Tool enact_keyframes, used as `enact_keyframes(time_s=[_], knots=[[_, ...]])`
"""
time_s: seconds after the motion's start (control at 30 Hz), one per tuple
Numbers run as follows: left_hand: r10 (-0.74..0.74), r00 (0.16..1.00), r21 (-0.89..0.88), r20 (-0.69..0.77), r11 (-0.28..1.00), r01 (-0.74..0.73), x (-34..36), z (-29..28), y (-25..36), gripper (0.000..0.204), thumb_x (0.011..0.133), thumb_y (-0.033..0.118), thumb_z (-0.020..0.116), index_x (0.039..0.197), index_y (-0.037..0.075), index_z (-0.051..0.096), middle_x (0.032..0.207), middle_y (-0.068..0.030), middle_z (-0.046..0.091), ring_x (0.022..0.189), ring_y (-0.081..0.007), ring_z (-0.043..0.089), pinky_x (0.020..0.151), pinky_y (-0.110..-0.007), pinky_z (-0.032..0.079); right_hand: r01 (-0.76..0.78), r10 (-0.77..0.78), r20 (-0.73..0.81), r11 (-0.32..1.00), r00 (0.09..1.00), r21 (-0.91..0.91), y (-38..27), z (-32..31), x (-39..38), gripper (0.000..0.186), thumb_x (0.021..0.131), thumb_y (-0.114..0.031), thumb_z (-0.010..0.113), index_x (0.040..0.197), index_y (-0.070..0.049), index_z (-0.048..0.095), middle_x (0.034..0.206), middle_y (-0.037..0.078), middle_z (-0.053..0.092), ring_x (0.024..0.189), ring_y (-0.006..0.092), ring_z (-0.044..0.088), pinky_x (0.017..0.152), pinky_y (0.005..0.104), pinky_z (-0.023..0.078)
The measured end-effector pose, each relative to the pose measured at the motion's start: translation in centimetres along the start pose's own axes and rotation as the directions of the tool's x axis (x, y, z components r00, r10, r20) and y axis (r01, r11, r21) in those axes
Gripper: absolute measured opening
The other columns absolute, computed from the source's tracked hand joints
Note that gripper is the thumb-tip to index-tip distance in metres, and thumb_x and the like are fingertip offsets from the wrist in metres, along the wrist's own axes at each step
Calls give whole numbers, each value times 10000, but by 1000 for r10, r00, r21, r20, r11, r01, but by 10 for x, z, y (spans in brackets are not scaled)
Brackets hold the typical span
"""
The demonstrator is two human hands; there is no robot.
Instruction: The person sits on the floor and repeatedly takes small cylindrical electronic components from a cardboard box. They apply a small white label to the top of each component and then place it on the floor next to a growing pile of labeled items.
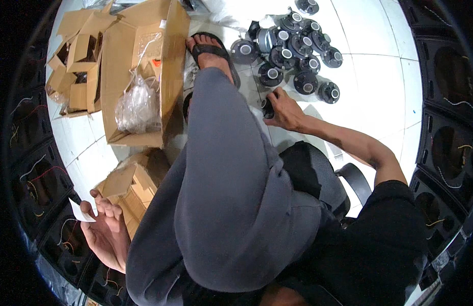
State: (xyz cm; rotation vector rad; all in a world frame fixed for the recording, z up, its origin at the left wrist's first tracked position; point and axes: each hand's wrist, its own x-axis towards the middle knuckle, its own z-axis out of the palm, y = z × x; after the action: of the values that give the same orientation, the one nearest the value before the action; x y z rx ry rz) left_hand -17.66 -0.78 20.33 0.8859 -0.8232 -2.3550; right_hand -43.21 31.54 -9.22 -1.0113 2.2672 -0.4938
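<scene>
My right hand [286, 113] reaches down to the floor, its fingers closed around a small black round speaker driver [267, 108]. Part of that driver is hidden by the hand. Just beyond it stand several more black drivers [283, 57], most with a pale ring on top, grouped on the white tiles. At the lower left my left hand [108, 235] is raised palm up with its fingers curled. A small white paper label [81, 210] sits at its thumb and fingertip, held there or stuck on.
A long open cardboard box [109, 102] with clear plastic bags [138, 105] lies left of my sandalled foot [210, 50]. Smaller cartons [83, 56] are piled beside it; another open box [125, 184] is by my knee. Black speaker cabinets [445, 122] with loose wires line both sides.
</scene>
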Motion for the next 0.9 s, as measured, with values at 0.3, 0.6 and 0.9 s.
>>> enact_keyframes(time_s=[0.3,0.6,0.9], knots=[[50,993,231,-103,973,-25,-39,-43,3,247,938,222,554,1092,29,572,977,-80,600,922,-194,593,868,-348,492,155,-224,-257,952,940,-262,54,47,-17,446,862,-216,589,1199,23,421,1226,213,452,1104,380,473,965,431,411],[368,856,106,-362,929,-355,-81,-16,-33,215,922,212,538,853,10,559,747,-141,635,714,-213,634,738,-311,517,-20,-78,-307,952,949,-306,-37,-79,-12,322,828,-150,592,1134,-50,583,1092,186,603,1018,307,594,898,384,465],[266,941,193,-210,955,-227,-62,-31,-75,149,925,123,564,798,48,584,668,-16,580,617,-87,550,659,-230,483,499,-489,-117,864,864,68,-251,-191,11,145,847,-20,604,957,56,661,905,122,687,858,159,633,828,284,485]])
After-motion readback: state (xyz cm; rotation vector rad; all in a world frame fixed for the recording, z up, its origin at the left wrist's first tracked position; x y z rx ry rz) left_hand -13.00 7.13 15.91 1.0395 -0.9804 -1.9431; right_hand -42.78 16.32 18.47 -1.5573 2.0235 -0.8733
